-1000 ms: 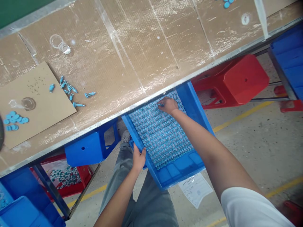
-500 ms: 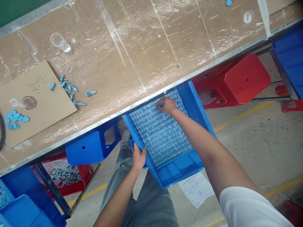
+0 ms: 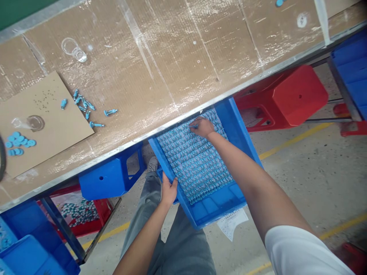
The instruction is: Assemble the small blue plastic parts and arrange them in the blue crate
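Note:
A blue plastic tray point(image 3: 237, 133) rests on my lap, partly under the table edge. It holds rows of small blue parts point(image 3: 197, 164) in a dense layer. My left hand point(image 3: 168, 190) grips the tray's left rim. My right hand point(image 3: 202, 126) reaches to the far end of the tray with its fingers curled, pinching among the blue parts; what it holds is too small to make out.
The cardboard-covered table point(image 3: 172, 65) carries loose blue parts point(image 3: 86, 107), blue discs point(image 3: 18, 143) on a cardboard sheet point(image 3: 43, 126) and clear rings point(image 3: 73, 49). Below are a blue stool point(image 3: 110, 177), a red stool point(image 3: 298, 93), blue bins point(image 3: 348, 65) and a paper point(image 3: 232, 221) on the floor.
The tray has shifted slightly nearer, covering more of the paper on the floor. My right hand stays at the tray's far end, fingers working among the parts.

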Available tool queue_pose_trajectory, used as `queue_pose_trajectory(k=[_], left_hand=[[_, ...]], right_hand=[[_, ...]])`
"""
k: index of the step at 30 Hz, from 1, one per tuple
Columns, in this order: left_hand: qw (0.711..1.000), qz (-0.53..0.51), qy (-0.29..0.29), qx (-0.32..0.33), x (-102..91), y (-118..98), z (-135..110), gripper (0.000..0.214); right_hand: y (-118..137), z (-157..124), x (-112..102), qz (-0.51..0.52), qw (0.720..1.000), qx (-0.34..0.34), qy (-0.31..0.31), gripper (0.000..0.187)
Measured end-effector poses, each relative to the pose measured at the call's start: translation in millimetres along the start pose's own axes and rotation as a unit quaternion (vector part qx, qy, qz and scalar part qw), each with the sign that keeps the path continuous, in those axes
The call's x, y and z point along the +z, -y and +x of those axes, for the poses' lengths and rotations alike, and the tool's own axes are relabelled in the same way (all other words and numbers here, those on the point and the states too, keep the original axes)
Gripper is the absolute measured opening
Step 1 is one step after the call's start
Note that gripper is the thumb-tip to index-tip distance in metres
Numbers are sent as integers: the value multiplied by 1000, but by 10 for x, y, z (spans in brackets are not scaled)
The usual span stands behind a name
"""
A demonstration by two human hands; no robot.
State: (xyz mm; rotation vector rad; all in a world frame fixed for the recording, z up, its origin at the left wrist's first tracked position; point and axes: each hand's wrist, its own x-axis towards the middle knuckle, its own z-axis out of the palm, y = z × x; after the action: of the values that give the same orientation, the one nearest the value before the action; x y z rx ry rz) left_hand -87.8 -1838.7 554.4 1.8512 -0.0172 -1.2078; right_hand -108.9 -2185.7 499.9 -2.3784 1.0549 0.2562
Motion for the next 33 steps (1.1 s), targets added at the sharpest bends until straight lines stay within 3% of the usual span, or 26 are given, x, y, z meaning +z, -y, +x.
queue_pose_trajectory(k=[9,29,33], left_hand=[[999,-26,14,31,2,66,25,72],[999,-26,12,28,5,-17,4,69],[999,-34,15,29,10,-18,4,71]], right_hand=[[29,26,-28,-9,1000,6,5,23],[27,19,-31,-12,1000,10,10,22],[180,-50,-95,-19,1000,-17,-8,25]])
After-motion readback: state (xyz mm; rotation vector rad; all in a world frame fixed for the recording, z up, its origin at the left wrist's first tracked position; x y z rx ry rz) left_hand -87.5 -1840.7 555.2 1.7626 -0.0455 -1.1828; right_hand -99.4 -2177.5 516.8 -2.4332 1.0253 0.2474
